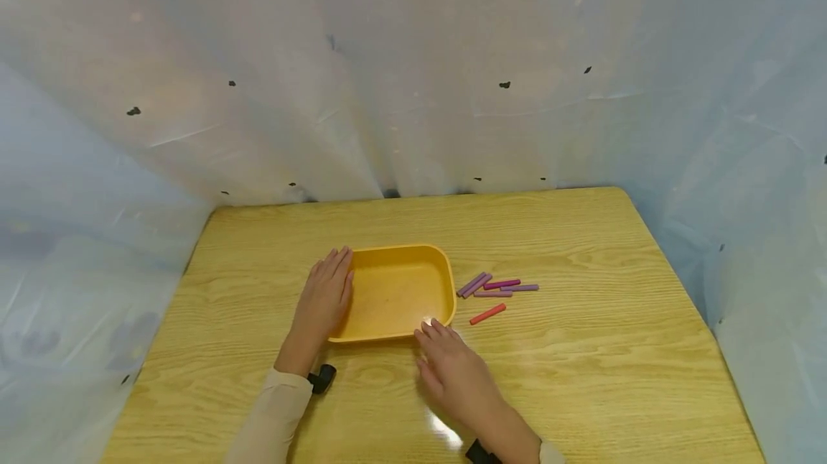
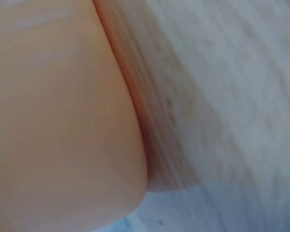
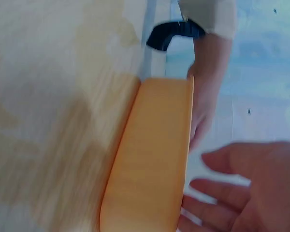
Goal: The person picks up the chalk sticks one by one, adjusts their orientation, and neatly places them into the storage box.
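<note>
A shallow yellow tray [image 1: 394, 295] sits on the table with nothing inside it. My left hand [image 1: 325, 295] lies along the tray's left side with its fingers stretched out over the rim. At the near right corner is my right hand [image 1: 455, 374], its fingertips right at the rim. In the right wrist view, the fingers of the right hand [image 3: 227, 198] are spread and loosely bent beside the tray's wall [image 3: 150, 159]. The left wrist view is filled mostly by the tray's smooth outer wall [image 2: 63, 121].
Right of the tray lie several thin purple sticks [image 1: 477, 285], a magenta stick [image 1: 502, 284] and a red stick [image 1: 487, 314]. They rest on a wood-grain table [image 1: 594, 356]. Pale sheeting [image 1: 413, 90] hangs behind the table and at both sides.
</note>
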A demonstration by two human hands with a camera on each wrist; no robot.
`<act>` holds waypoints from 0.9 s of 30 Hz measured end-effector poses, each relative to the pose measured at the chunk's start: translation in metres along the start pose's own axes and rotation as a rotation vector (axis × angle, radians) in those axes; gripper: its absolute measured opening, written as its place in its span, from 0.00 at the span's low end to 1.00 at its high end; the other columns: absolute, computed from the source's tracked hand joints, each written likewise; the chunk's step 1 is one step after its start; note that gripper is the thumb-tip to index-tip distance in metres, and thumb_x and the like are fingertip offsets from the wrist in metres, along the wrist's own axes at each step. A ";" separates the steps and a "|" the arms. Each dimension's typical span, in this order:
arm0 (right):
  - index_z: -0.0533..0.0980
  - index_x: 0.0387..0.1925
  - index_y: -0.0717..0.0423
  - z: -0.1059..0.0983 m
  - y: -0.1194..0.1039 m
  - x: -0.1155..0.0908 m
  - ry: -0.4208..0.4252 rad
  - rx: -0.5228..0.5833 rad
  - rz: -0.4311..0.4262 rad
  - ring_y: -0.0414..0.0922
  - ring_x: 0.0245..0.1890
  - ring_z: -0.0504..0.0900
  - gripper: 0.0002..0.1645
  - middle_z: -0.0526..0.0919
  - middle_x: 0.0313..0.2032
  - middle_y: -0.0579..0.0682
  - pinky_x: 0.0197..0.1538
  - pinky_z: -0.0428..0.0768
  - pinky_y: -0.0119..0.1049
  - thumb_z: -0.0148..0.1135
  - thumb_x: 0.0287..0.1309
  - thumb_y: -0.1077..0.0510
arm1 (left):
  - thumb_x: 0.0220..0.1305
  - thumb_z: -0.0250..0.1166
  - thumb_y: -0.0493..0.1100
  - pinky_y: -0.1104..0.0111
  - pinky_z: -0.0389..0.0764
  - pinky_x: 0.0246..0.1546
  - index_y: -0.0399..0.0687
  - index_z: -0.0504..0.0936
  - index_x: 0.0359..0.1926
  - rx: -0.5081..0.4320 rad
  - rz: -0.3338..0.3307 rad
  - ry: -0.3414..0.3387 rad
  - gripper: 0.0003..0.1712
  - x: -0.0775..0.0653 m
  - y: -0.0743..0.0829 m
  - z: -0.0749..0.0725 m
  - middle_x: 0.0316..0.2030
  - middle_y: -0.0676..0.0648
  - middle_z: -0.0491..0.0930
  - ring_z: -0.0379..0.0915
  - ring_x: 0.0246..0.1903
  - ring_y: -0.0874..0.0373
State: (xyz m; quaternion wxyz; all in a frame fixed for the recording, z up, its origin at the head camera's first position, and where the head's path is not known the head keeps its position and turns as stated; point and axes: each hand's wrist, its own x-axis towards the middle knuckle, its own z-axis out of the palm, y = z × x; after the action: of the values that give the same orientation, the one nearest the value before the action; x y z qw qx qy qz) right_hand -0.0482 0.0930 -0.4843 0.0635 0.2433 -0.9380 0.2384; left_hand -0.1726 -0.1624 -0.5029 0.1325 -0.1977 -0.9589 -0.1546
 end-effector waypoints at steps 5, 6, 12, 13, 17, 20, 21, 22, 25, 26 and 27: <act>0.70 0.61 0.55 -0.015 0.018 -0.004 -0.028 0.194 -0.009 0.47 0.63 0.65 0.25 0.70 0.62 0.51 0.59 0.69 0.45 0.56 0.63 0.53 | 0.69 0.53 0.45 0.50 0.51 0.65 0.38 0.60 0.67 -0.035 -0.007 -0.040 0.30 0.002 0.001 -0.001 0.66 0.41 0.60 0.52 0.66 0.45; 0.70 0.61 0.54 -0.018 0.023 -0.005 -0.011 0.214 -0.022 0.47 0.62 0.66 0.25 0.70 0.61 0.52 0.58 0.70 0.44 0.57 0.63 0.54 | 0.68 0.54 0.45 0.50 0.51 0.65 0.37 0.60 0.67 -0.040 -0.002 -0.038 0.30 0.003 0.000 -0.001 0.66 0.40 0.60 0.52 0.66 0.45; 0.74 0.56 0.53 -0.036 0.057 -0.007 0.062 0.192 -0.010 0.44 0.51 0.78 0.21 0.79 0.51 0.48 0.48 0.79 0.37 0.60 0.60 0.58 | 0.70 0.52 0.46 0.51 0.57 0.63 0.36 0.60 0.67 -0.066 -0.010 0.020 0.30 0.006 -0.010 -0.006 0.65 0.39 0.61 0.54 0.65 0.43; 0.75 0.55 0.52 -0.038 0.063 -0.007 0.054 0.171 0.012 0.44 0.49 0.79 0.21 0.80 0.50 0.46 0.47 0.79 0.37 0.61 0.60 0.58 | 0.70 0.52 0.47 0.51 0.58 0.63 0.36 0.60 0.67 -0.070 -0.022 0.029 0.30 0.004 -0.011 -0.008 0.65 0.39 0.61 0.53 0.65 0.43; 0.77 0.52 0.52 -0.044 0.089 -0.009 0.009 0.089 0.075 0.45 0.47 0.79 0.18 0.81 0.46 0.46 0.47 0.79 0.42 0.62 0.59 0.58 | 0.69 0.54 0.46 0.51 0.61 0.61 0.37 0.61 0.67 -0.084 -0.042 0.057 0.30 -0.010 -0.013 -0.019 0.65 0.39 0.61 0.54 0.65 0.43; 0.79 0.50 0.53 -0.047 0.106 -0.012 -0.004 0.034 0.085 0.47 0.46 0.79 0.17 0.82 0.45 0.48 0.47 0.78 0.43 0.63 0.58 0.59 | 0.67 0.56 0.44 0.51 0.62 0.60 0.36 0.62 0.66 -0.098 -0.043 0.060 0.31 -0.025 -0.011 -0.026 0.65 0.38 0.61 0.54 0.65 0.44; 0.79 0.49 0.54 -0.047 0.111 -0.013 -0.003 0.010 0.080 0.47 0.46 0.79 0.16 0.82 0.44 0.48 0.47 0.78 0.43 0.63 0.57 0.60 | 0.67 0.56 0.44 0.51 0.62 0.61 0.35 0.61 0.66 -0.103 -0.048 0.057 0.31 -0.030 -0.009 -0.029 0.65 0.38 0.60 0.53 0.65 0.44; 0.79 0.48 0.55 -0.048 0.116 -0.014 0.000 -0.003 0.073 0.46 0.45 0.79 0.15 0.82 0.43 0.48 0.46 0.79 0.43 0.64 0.57 0.60 | 0.67 0.56 0.44 0.51 0.61 0.61 0.35 0.61 0.66 -0.114 -0.055 0.056 0.31 -0.036 -0.008 -0.031 0.66 0.38 0.60 0.53 0.65 0.44; 0.80 0.46 0.55 -0.048 0.127 -0.014 0.013 -0.041 0.024 0.45 0.44 0.79 0.15 0.82 0.41 0.47 0.45 0.79 0.42 0.65 0.55 0.61 | 0.66 0.57 0.44 0.52 0.62 0.60 0.36 0.61 0.67 -0.128 -0.076 0.069 0.32 -0.052 -0.004 -0.038 0.66 0.40 0.60 0.55 0.64 0.45; 0.80 0.45 0.55 -0.047 0.130 -0.014 0.018 -0.049 0.003 0.45 0.44 0.79 0.15 0.82 0.41 0.47 0.45 0.79 0.42 0.66 0.54 0.62 | 0.66 0.58 0.43 0.52 0.63 0.60 0.36 0.62 0.67 -0.129 -0.072 0.079 0.32 -0.056 -0.002 -0.039 0.66 0.41 0.60 0.56 0.64 0.46; 0.80 0.45 0.55 -0.047 0.133 -0.014 0.022 -0.053 -0.021 0.45 0.45 0.78 0.15 0.82 0.42 0.47 0.46 0.79 0.42 0.66 0.54 0.62 | 0.64 0.60 0.41 0.53 0.64 0.59 0.36 0.62 0.66 -0.137 -0.058 0.098 0.32 -0.060 0.000 -0.040 0.66 0.41 0.61 0.58 0.63 0.46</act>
State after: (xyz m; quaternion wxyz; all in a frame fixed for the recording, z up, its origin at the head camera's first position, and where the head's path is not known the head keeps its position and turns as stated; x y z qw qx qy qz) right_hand -0.1001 0.2236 -0.5021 0.0829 0.2486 -0.9407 0.2155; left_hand -0.1115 -0.1964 -0.4854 0.1610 -0.1709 -0.9437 -0.2332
